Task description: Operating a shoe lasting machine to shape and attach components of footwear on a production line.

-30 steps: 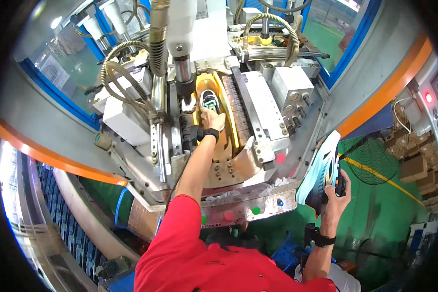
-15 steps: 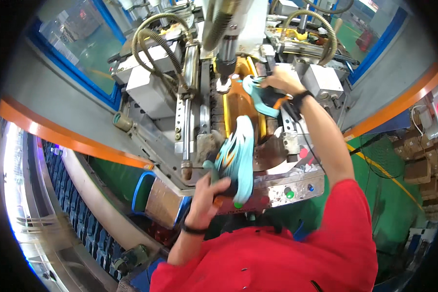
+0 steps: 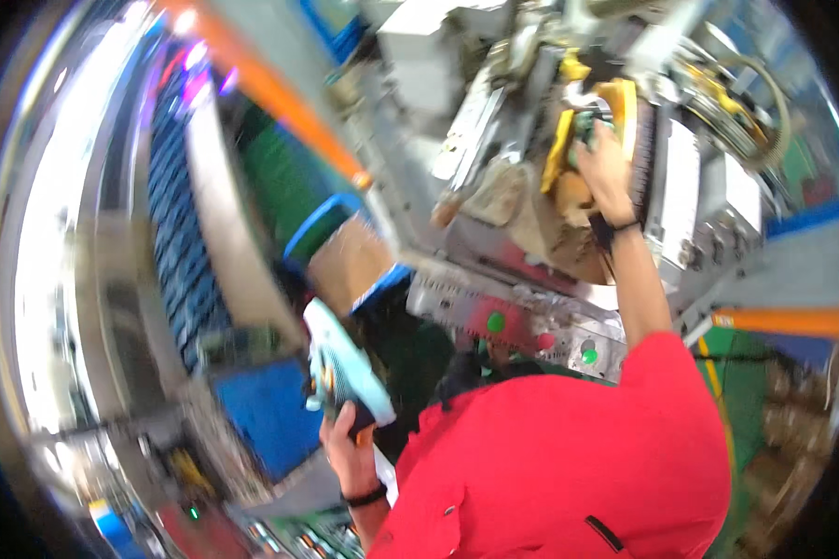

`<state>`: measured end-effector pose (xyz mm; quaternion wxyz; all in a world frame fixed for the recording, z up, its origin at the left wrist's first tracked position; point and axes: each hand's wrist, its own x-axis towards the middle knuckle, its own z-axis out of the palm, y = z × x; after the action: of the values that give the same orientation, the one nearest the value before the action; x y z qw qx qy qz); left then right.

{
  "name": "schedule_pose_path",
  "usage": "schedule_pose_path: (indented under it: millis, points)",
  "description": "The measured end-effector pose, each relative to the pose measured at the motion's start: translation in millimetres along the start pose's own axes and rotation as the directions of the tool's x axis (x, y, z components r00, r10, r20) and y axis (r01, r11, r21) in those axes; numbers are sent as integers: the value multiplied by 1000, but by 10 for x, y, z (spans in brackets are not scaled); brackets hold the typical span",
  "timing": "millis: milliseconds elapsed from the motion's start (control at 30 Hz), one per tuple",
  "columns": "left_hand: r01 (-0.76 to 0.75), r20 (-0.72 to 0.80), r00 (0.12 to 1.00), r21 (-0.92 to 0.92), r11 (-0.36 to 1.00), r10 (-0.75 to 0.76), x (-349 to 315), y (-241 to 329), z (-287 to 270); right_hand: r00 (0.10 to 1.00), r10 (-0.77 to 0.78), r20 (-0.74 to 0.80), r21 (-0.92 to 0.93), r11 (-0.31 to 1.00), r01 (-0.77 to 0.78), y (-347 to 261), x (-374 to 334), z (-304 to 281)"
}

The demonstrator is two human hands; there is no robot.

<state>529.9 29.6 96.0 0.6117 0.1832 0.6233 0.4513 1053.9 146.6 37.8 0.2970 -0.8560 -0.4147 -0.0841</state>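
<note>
My left hand [image 3: 350, 455] is closed round the heel end of a turquoise, white and black shoe [image 3: 347, 363] with orange accents. It holds the shoe up at the lower left, toe pointing away, in front of a blue panel. At the upper right, my right hand [image 3: 606, 168] reaches into the machine between two yellow pads [image 3: 557, 149]. Its fingers are bent at a small dark green thing [image 3: 584, 123], blurred and partly hidden, so its kind cannot be made out.
Green buttons [image 3: 496, 322] sit on the machine's front panel. A brown board in a blue frame [image 3: 352, 263] stands left of the machine. Further left runs a conveyor with a dark blue ridged belt [image 3: 182, 214]. An orange rail [image 3: 280, 93] crosses the upper left.
The view has swung left. My left hand has carried its shoe away from the machine's front to the left. My right hand is now between the yellow pads; its shoe no longer shows clearly.
</note>
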Motion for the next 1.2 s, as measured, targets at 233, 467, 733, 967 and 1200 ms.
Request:
schedule_pose_path:
  millis: [233, 467, 733, 967, 1200]
  points:
    - [122, 137, 986, -203, 972, -95, -372, -497, -5, 824, -524, 213, 501, 783, 369, -772, -2361, 696]
    - [90, -24, 994, -365, 927, -106, -795, -955, -496, 668, -665, 335, 426, 739, 522, -304, -2784, 1447]
    - [-117, -361, 922, -604, 788, -139, -902, -1369, -1525, 702, -649, 293, 617, 690, 379, -742, -2472, 1439]
    - [-345, -629, 740, -658, 670, -236, -349, -2121, -3477, 599, -798, 71, 854, 359, 377, -3628, -2339, 567]
    - [-420, -914, 310, -378, 825, -262, 220, -2465, -5347, 13, -929, -371, 732, -284, 619, -6535, -3340, -1145]
